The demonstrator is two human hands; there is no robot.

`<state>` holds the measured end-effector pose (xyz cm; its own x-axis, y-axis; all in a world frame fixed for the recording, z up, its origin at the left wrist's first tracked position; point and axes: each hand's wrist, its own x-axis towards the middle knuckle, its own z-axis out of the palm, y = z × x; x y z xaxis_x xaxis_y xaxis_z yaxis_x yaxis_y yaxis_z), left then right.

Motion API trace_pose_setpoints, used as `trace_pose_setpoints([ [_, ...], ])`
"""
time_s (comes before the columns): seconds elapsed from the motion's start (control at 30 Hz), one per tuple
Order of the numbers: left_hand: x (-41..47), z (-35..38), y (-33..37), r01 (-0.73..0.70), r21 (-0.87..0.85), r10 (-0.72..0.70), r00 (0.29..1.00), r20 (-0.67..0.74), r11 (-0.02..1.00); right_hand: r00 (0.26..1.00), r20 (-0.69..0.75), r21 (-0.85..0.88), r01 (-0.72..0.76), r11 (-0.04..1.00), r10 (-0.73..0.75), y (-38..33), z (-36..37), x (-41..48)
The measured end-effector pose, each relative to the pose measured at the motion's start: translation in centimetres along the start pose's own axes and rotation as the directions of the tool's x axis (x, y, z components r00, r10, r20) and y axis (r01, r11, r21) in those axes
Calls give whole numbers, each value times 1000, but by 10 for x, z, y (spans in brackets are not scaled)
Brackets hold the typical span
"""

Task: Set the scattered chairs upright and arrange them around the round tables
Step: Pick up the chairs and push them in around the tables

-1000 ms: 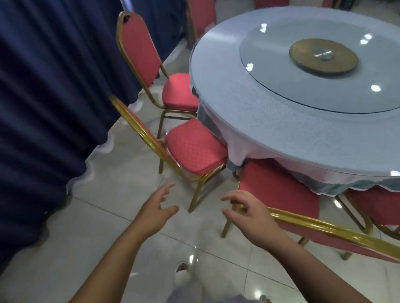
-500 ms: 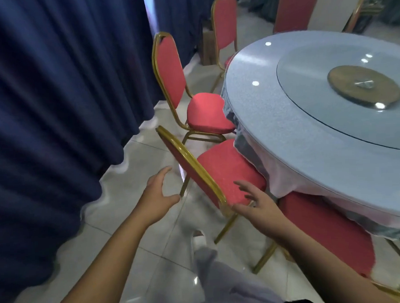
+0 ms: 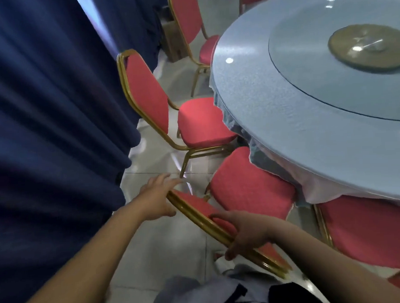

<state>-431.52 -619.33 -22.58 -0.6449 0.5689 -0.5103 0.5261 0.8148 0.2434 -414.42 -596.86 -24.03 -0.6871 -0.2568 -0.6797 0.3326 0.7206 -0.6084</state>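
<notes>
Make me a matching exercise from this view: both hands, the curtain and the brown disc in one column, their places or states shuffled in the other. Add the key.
1. left hand
2. right hand
3. curtain
4. brown disc

A. lies on the glass turntable of the round table
B. grips the gold back rail of the nearest chair
C. dark blue, hanging at the left
D. at that rail's far corner, fingers stretched out

Pairs: 1-D, 2-B, 3-C, 4-A.
</notes>
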Motion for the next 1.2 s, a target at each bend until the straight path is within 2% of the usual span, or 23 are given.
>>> trace_pose_setpoints([
  [0.07, 19, 0, -11, -137, 125, 127, 988, 87, 983, 1000, 0, 9, -29, 1000, 29, 4, 0, -2],
  [0.13, 41, 2, -22, -258, 127, 236, 957, 168, 958, 996, -40, 78, -75, 994, 78, 7, 3, -8],
  [0.2, 62, 3, -24, -358, 94, 311, 893, 325, 929, 983, -104, 213, -129, 968, 154, 10, 12, -19],
  [0.27, 75, 3, -21, -457, 78, 371, 800, 471, 886, 954, -176, 412, -152, 898, 242, 10, 31, -32],
  [0.37, 81, -1, -19, -590, 71, 475, 711, 518, 804, 852, -303, 613, -168, 772, 426, -2, 66, -48],
  [0.4, 82, -3, -21, -631, 66, 516, 686, 513, 773, 787, -352, 619, -210, 756, 507, -6, 78, -50],
  [0.47, 85, -7, -26, -707, 54, 589, 627, 510, 705, 604, -477, 588, -320, 743, 638, -14, 101, -43],
  [0.5, 89, -8, -28, -733, 58, 610, 605, 512, 678, 477, -564, 583, -348, 734, 674, -17, 112, -35],
  [0.57, 93, -8, -30, -749, 48, 632, 590, 503, 661, 144, -683, 632, -376, 678, 716, -26, 124, -12],
  [0.6, 93, -8, -31, -754, 28, 649, 583, 489, 657, 10, -673, 674, -403, 619, 739, -33, 125, -1],
  [0.63, 93, -9, -32, -761, 11, 666, 575, 475, 649, -68, -639, 713, -427, 557, 766, -40, 125, 7],
  [0.67, 93, -10, -36, -766, 5, 676, 570, 468, 642, -92, -600, 742, -435, 510, 795, -47, 125, 15],
  [0.7, 93, -13, -43, -768, 12, 674, 570, 469, 641, -81, -573, 761, -423, 492, 816, -55, 127, 23],
  [0.8, 95, -23, -78, -764, 69, 651, 590, 477, 641, -16, -568, 767, -373, 522, 823, -81, 142, 48],
  [0.9, 101, -33, -108, -753, 135, 631, 623, 462, 644, 3, -611, 732, -378, 566, 792, -98, 145, 69],
  [1.03, 123, -41, -115, -711, 92, 634, 671, 384, 697, -5, -582, 748, -394, 534, 813, -103, 119, 85],
  [1.2, 146, -44, -83, -692, 52, 642, 692, 330, 720, -44, -579, 752, -415, 513, 814, -80, 88, 75],
])
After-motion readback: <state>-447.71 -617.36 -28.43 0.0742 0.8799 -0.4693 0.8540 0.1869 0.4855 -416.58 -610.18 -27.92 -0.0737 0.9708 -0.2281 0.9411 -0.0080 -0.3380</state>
